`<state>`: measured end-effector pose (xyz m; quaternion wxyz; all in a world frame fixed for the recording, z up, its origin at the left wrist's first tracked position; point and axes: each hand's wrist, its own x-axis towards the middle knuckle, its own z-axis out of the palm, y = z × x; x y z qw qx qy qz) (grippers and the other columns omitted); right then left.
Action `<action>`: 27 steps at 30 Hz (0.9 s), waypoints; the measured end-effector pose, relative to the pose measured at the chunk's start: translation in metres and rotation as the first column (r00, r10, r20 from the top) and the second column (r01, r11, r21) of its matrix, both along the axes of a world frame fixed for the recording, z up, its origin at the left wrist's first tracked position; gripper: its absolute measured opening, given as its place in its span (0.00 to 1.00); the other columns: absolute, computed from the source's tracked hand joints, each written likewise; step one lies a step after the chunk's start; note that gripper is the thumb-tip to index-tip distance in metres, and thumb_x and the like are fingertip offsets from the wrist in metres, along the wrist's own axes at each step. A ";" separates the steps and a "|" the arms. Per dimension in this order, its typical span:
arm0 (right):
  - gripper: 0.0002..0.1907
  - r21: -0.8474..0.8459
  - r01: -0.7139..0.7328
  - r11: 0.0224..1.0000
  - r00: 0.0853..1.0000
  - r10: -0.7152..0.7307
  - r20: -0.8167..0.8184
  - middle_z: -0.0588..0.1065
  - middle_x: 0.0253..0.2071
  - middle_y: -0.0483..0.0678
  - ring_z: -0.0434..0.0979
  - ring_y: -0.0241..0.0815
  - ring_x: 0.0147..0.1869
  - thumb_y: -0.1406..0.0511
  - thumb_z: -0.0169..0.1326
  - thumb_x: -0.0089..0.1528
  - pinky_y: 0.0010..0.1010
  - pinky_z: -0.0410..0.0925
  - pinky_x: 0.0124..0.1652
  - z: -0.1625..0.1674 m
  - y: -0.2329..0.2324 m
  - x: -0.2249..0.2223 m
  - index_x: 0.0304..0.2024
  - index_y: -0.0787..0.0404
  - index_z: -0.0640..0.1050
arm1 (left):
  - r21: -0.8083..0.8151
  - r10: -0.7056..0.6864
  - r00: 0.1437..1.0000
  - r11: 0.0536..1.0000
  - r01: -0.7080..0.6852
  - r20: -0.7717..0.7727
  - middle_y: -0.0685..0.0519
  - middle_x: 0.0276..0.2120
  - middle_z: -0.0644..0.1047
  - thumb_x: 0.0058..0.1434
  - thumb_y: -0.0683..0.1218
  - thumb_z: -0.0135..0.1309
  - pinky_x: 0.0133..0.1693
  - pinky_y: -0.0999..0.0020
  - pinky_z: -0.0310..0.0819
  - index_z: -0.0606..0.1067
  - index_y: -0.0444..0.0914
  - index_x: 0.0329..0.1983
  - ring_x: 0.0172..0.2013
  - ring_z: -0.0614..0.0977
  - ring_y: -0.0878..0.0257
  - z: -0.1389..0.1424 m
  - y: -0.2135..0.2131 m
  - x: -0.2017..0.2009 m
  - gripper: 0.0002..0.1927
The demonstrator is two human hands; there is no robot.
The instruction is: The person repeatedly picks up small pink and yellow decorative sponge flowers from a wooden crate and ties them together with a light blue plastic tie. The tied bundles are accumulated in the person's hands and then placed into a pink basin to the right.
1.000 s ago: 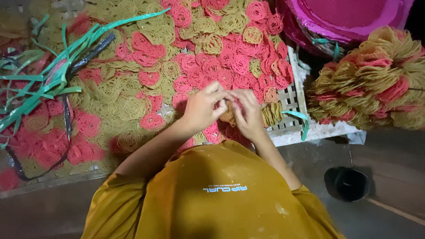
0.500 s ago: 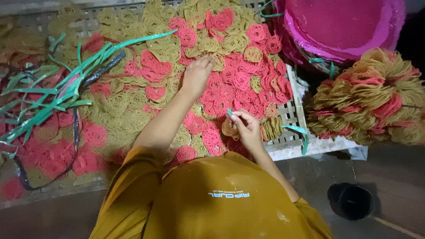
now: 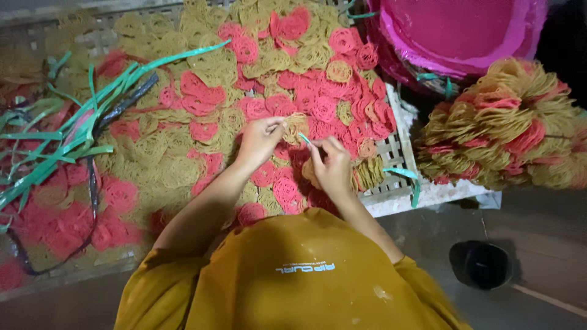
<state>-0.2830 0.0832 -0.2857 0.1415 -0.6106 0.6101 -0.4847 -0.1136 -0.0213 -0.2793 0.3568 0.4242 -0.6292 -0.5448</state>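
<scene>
Noodle discs, round lacy nests in yellow and pink, are what we see in both hands: the left hand (image 3: 260, 139) pinches a yellow noodle disc (image 3: 296, 126) by its edge between thumb and fingers, lifted just above the layer of discs. The right hand (image 3: 333, 166) is closed around a small stack of discs (image 3: 309, 173), held close under the palm, and a short green strip (image 3: 304, 139) pokes up from between its fingertips, right beside the yellow disc. The two hands are near each other, almost touching, over the middle of the spread.

Beneath them, many more pink and yellow discs (image 3: 269, 79) lie flat and overlapping on a woven drying rack (image 3: 396, 153), whose bare slats show at the right edge. To the left, a loose bundle of green plastic strips (image 3: 73, 134) lies across the discs, with a dark cord (image 3: 92, 183) curving beside it. To the right, off the rack, stands a tied heap of bundled discs (image 3: 507, 128). Far right, a pink round basin (image 3: 465, 30) sits at the rack's corner. Near us, the orange shirt (image 3: 293, 275) fills the lower view, and a small dark cup (image 3: 482, 264) rests on the floor to the right.
</scene>
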 end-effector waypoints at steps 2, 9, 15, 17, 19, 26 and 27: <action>0.04 0.011 -0.004 1.000 1.000 0.004 -0.030 0.76 0.33 0.55 0.78 0.48 0.34 0.72 0.59 0.64 0.34 0.68 0.34 0.000 0.002 0.007 0.38 0.69 0.80 | 0.015 0.016 1.000 1.000 -0.016 -0.016 0.54 0.35 0.83 0.69 0.43 0.54 0.37 0.75 0.75 0.79 0.30 0.51 0.36 0.80 0.73 -0.013 0.015 0.010 0.13; 0.04 0.062 -0.062 0.996 0.997 0.065 -0.047 0.76 0.32 0.54 0.78 0.46 0.31 0.71 0.59 0.63 0.34 0.68 0.32 -0.005 0.015 0.022 0.37 0.69 0.80 | -0.011 0.076 0.994 0.997 -0.076 0.082 0.53 0.30 0.82 0.68 0.44 0.55 0.32 0.77 0.73 0.80 0.32 0.54 0.31 0.78 0.74 -0.022 0.047 0.025 0.14; 0.05 0.201 -0.034 0.979 0.999 0.026 0.044 0.75 0.27 0.50 0.70 0.38 0.24 0.69 0.61 0.62 0.31 0.62 0.26 -0.009 0.025 0.020 0.34 0.68 0.81 | -0.063 0.084 0.990 0.995 -0.078 0.115 0.51 0.30 0.85 0.67 0.44 0.55 0.28 0.74 0.72 0.80 0.36 0.53 0.27 0.78 0.75 -0.011 0.066 0.018 0.14; 0.06 0.200 -0.042 0.979 0.997 0.029 0.068 0.74 0.26 0.49 0.69 0.36 0.25 0.69 0.61 0.63 0.29 0.61 0.26 -0.009 0.026 0.019 0.34 0.68 0.80 | -0.090 0.100 0.978 0.992 -0.084 0.186 0.50 0.29 0.84 0.67 0.45 0.56 0.28 0.74 0.73 0.81 0.37 0.52 0.26 0.80 0.74 -0.003 0.071 0.017 0.13; 0.06 0.198 -0.042 0.979 0.996 0.025 0.085 0.74 0.25 0.49 0.69 0.35 0.25 0.69 0.60 0.63 0.29 0.61 0.27 -0.009 0.026 0.019 0.33 0.68 0.79 | -0.099 0.086 0.973 0.993 -0.066 0.214 0.50 0.28 0.84 0.67 0.45 0.55 0.27 0.74 0.73 0.81 0.39 0.52 0.24 0.80 0.73 0.003 0.076 0.018 0.13; 0.06 0.212 -0.038 0.977 0.996 0.021 0.083 0.74 0.26 0.49 0.67 0.36 0.24 0.69 0.59 0.63 0.31 0.60 0.25 -0.008 0.028 0.022 0.34 0.68 0.79 | -0.205 -0.035 0.999 0.978 0.039 0.023 0.52 0.35 0.84 0.68 0.42 0.55 0.36 0.76 0.78 0.78 0.38 0.52 0.35 0.84 0.73 -0.010 0.083 0.019 0.10; 0.06 0.232 -0.038 0.972 0.996 0.019 0.087 0.74 0.26 0.49 0.67 0.36 0.23 0.69 0.59 0.63 0.31 0.60 0.25 -0.009 0.028 0.023 0.34 0.68 0.79 | -0.243 -0.078 0.996 0.968 0.063 -0.053 0.51 0.39 0.84 0.69 0.41 0.55 0.40 0.75 0.80 0.77 0.38 0.53 0.40 0.85 0.72 -0.014 0.081 0.021 0.10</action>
